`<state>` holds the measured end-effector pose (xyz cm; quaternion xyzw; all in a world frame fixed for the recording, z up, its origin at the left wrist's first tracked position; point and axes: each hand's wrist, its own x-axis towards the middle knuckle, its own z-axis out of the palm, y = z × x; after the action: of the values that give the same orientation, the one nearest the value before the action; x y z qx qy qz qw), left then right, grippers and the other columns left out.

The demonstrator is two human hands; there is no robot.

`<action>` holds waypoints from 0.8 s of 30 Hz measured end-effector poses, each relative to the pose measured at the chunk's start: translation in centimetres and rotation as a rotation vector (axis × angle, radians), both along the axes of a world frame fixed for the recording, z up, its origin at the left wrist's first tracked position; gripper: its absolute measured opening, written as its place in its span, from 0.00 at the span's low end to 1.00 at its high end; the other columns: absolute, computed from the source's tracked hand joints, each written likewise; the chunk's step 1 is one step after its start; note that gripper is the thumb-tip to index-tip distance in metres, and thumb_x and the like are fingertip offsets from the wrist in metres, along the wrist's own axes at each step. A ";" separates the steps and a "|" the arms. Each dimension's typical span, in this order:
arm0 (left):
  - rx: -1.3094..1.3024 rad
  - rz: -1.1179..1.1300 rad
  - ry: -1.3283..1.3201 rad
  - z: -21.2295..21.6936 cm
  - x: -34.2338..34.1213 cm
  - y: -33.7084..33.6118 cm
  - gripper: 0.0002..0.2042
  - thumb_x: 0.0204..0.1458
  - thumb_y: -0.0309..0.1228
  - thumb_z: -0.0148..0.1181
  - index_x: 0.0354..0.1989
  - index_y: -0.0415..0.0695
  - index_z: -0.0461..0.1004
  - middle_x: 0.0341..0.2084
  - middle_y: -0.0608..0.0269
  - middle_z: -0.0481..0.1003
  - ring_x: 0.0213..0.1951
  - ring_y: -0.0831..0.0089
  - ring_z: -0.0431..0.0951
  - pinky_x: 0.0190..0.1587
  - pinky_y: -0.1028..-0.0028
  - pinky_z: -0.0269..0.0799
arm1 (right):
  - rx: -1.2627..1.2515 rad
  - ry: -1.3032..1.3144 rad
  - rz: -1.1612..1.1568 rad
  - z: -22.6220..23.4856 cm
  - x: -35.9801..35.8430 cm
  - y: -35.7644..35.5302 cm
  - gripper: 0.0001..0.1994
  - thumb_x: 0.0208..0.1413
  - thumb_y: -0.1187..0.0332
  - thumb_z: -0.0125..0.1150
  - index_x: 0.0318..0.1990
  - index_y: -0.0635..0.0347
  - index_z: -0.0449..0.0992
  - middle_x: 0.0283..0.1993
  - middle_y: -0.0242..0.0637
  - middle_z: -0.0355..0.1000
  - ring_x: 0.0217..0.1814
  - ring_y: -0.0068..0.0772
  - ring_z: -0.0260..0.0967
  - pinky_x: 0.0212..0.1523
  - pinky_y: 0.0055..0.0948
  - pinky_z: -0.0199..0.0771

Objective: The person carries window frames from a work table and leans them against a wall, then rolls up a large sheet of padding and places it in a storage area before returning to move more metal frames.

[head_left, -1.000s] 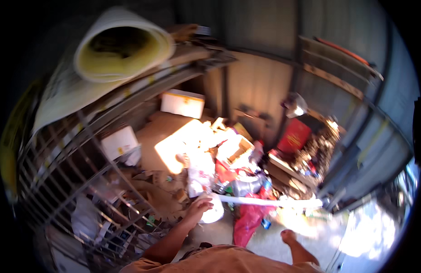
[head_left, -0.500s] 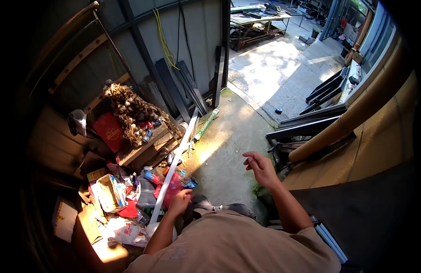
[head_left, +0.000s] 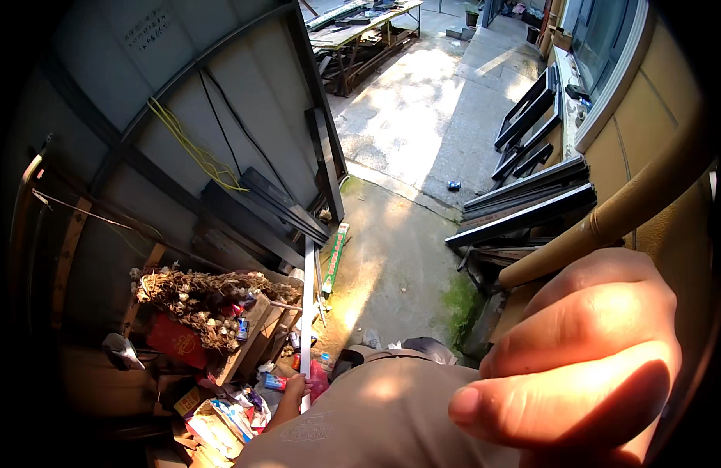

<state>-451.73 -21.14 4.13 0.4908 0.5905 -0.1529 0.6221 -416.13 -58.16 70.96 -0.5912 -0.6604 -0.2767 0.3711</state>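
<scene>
My right hand (head_left: pixel 582 355) is raised very close at the lower right, big in view and partly sunlit. Its fingers curl in with the thumb lying along them, and nothing shows in it. Low down beside my body is my left hand (head_left: pixel 296 388), small and partly shaded. Its fingers bend across a long white strip (head_left: pixel 307 312), which stands at a slant over the clutter. The strip's lower end passes out of sight by my shirt. A green narrow box (head_left: pixel 335 259) lies just right of the strip.
Bundles of dried garlic (head_left: pixel 212 300) top a wooden stool (head_left: pixel 247 343) at left, above cartons and rubbish (head_left: pixel 220 425). Dark metal bars (head_left: pixel 274 214) lean on the grey wall. Frames (head_left: pixel 524 207) and a thick yellow pipe (head_left: pixel 563 238) flank the right side. Farther off stands a workbench (head_left: pixel 360 27).
My right hand has risen from over the floor to close in front of me. My left hand has come across to the white strip. The view has swung right.
</scene>
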 end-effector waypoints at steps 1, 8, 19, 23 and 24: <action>-0.031 -0.061 0.022 0.1 4.4 1.0 0.13 0.62 0.33 0.46 0.52 0.46 0.71 0.29 0.64 0.77 0.27 0.73 0.79 0.20 0.76 0.66 | -0.040 -0.001 -0.053 0.6 1.2 0.3 0.07 0.61 0.65 0.57 0.44 0.48 0.78 0.31 0.31 0.74 0.18 0.23 0.65 0.16 0.21 0.61; 0.069 -0.219 0.051 2.0 25.8 6.1 0.15 0.60 0.26 0.48 0.55 0.45 0.73 0.32 0.60 0.79 0.26 0.72 0.78 0.22 0.75 0.67 | -0.171 0.137 -0.104 -0.8 15.4 2.3 0.08 0.63 0.62 0.55 0.47 0.47 0.76 0.35 0.33 0.74 0.21 0.26 0.67 0.19 0.23 0.64; -0.046 -0.357 -0.228 6.0 58.2 0.9 0.23 0.60 0.28 0.52 0.64 0.38 0.65 0.41 0.59 0.79 0.39 0.74 0.79 0.42 0.76 0.73 | -0.160 -0.104 0.068 -0.7 45.5 1.4 0.18 0.69 0.55 0.44 0.61 0.46 0.69 0.47 0.41 0.73 0.29 0.36 0.72 0.28 0.30 0.73; -0.008 -0.331 -0.216 5.1 61.6 1.5 0.21 0.61 0.27 0.52 0.63 0.40 0.67 0.39 0.61 0.79 0.39 0.75 0.79 0.42 0.75 0.74 | -0.013 0.072 0.219 -3.7 56.5 4.0 0.13 0.67 0.59 0.47 0.50 0.52 0.74 0.39 0.35 0.72 0.23 0.31 0.68 0.21 0.27 0.67; -0.030 -0.290 -0.177 5.0 62.1 2.2 0.20 0.61 0.27 0.52 0.63 0.40 0.67 0.39 0.61 0.79 0.38 0.75 0.79 0.42 0.74 0.74 | -0.103 0.215 0.164 -3.7 58.5 4.3 0.09 0.63 0.61 0.53 0.45 0.50 0.76 0.36 0.32 0.72 0.21 0.27 0.66 0.18 0.24 0.64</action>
<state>-389.64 -18.92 9.11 0.5731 0.4542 -0.2061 0.6502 -357.61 -53.82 67.29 -0.5799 -0.6763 -0.1465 0.4300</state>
